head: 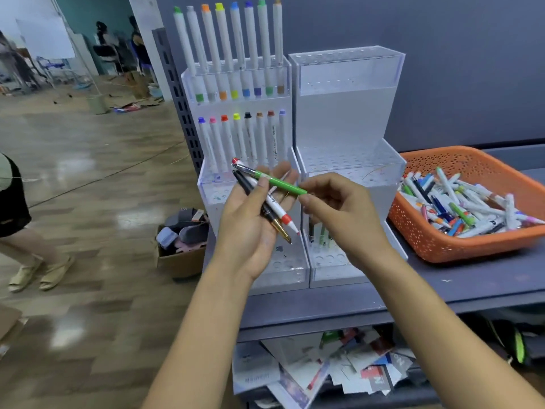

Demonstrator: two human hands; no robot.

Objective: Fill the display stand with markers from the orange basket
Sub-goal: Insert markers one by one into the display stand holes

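My left hand (250,219) holds a small bunch of pens in its palm, among them a black and gold pen (272,218) and a white pen with red ends (274,202). My right hand (339,208) pinches the end of a green pen (280,182) that lies across the bunch. Both hands hover in front of two clear acrylic display stands. The left stand (283,270) carries two rows of white markers with coloured caps. In the right stand (351,113) only a few pens show, low in its front tier. The orange basket (472,243) at the right is full of mixed markers.
The stands and basket sit on a grey shelf (354,302) against a dark back panel. Loose papers lie on the shelf below. A cardboard box (180,255) of oddments stands on the floor at left. A person's legs (29,255) are at the far left.
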